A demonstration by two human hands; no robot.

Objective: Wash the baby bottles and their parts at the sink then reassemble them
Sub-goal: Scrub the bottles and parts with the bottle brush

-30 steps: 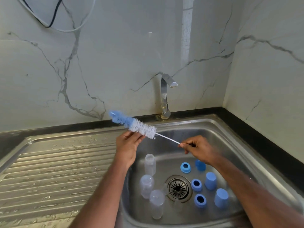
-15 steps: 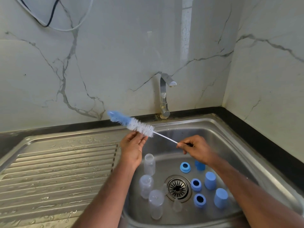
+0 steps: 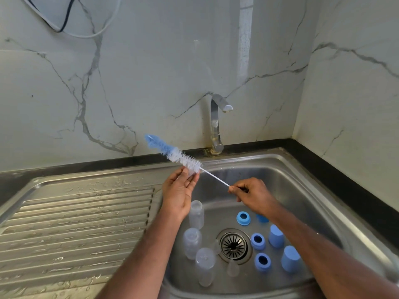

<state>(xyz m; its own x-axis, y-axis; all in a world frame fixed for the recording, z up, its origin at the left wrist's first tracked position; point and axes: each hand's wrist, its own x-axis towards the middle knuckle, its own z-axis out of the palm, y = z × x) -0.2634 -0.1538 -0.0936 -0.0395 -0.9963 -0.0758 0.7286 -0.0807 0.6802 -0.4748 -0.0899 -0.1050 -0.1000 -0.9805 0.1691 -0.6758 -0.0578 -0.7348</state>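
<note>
- The right hand [image 3: 251, 194] is pinching the end of the thin white wire handle of a bottle brush [image 3: 175, 154], fingers curled tight round it; the very end of the handle is hiding inside the grip.
- The left hand [image 3: 178, 194] is reaching up under the white bristles, its straight fingers and thumb touching the lower end of the bristle head; whether they are squeezing the bristles or only brushing them is hard to tell.
- The brush is slanting up toward the back left corner of the sink [image 3: 302, 180], its blue bristle tip pointing at the marble wall [image 3: 151, 72].
- Three clear bottles [image 3: 196, 214] are lying or standing along the left side of the basin floor; being see-through, their outlines are blurring into the steel, and the left forearm is covering part of the one nearest it.
- Two small clear teats [image 3: 233, 269] are sitting beside the drain [image 3: 234, 244], barely readable.
- Three blue rings [image 3: 243, 218] and two blue caps [image 3: 276, 235] are sitting right of the drain; another blue piece [image 3: 262, 218] is mostly hiding behind the right wrist.
- The wet ribbed draining surface [image 3: 75, 223] is running off the left and bottom edges.
- The tap [image 3: 217, 124] is standing at the back edge of the sink.
- Cables [image 3: 64, 18] on the wall are getting cut off at the top.
</note>
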